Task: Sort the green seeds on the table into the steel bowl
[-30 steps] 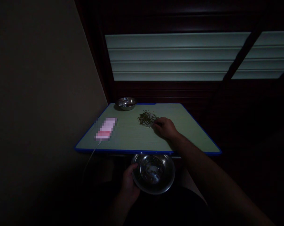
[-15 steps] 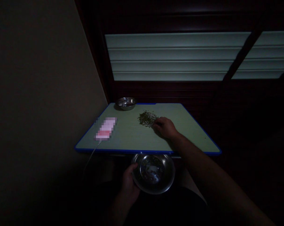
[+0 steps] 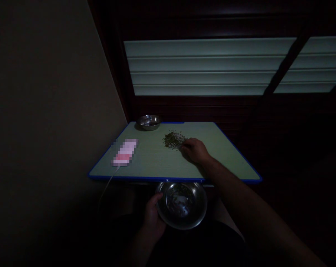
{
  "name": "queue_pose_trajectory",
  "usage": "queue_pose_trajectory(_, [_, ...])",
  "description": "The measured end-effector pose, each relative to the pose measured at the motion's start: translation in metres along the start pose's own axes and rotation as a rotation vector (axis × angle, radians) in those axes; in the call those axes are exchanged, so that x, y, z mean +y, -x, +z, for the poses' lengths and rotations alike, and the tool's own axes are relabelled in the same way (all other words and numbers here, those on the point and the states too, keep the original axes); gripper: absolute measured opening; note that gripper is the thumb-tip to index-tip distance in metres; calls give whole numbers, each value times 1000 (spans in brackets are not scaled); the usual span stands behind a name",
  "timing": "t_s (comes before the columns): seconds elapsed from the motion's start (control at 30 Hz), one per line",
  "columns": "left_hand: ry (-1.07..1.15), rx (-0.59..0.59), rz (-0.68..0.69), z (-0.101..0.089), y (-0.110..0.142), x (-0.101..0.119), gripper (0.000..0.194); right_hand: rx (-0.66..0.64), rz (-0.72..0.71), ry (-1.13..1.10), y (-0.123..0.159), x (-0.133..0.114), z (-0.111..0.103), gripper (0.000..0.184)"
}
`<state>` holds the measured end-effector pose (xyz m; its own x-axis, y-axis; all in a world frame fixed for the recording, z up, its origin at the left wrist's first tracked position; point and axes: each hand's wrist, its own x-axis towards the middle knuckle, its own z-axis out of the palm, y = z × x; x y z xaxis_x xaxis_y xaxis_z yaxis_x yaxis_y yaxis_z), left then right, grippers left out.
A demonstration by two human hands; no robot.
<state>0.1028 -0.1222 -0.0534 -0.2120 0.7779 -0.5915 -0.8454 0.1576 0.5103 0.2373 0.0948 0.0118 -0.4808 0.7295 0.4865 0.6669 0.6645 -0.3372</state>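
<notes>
My left hand [image 3: 154, 217] grips the left rim of a shiny metal bowl [image 3: 198, 217], thumb over the edge, just below the table's near side. Some whitish and dark bits show in the bowl, too dim to name. On the pale green tabletop [image 3: 151, 159] lies a loose pile of small green and whitish grains [image 3: 173, 139]. Fingers of my right hand [image 3: 194, 149] are pinched together at the pile's right edge. What they hold, if anything, is too small and dark to make out.
A second metal bowl [image 3: 149, 123] stands at the table's far left corner. A blurred-out phone [image 3: 125, 152] lies at the left, with a white cable [image 3: 109, 183] running off the near edge. A wall [image 3: 59, 92] rises on the left; dark slatted panels stand behind.
A pale patch by my right fingertips at the pile's near edge shows less now, and the fingers have shifted very slightly. My left hand and the bowl stay in place.
</notes>
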Motion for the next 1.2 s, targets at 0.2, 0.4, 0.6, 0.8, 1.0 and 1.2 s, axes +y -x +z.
queue_pose_trajectory(0.2, [-4, 12, -2, 1, 1, 0, 19, 7, 12, 0, 0, -1, 1, 13])
queue_pose_trajectory(0.4, [-8, 19, -3, 2, 3, 0, 18, 19, -5, -49, -1, -1, 3, 11])
queue_pose_trajectory(0.6, [-17, 11, -12, 5, 4, 1, 21, 12, -47, -34, -3, 0, 6, 11])
queue_pose_trajectory(0.8, [-24, 11, -12, 4, 2, 1, 20, 17, -58, -40, -4, 0, 6, 11])
queue_pose_trajectory(1.0, [-19, 14, -5, 2, 1, 0, 17, 28, -87, -67, -2, 2, 6, 10])
queue_pose_trajectory(1.2, [-22, 0, -7, 0, 2, 0, 15, 24, -73, -106, -1, 1, 4, 14])
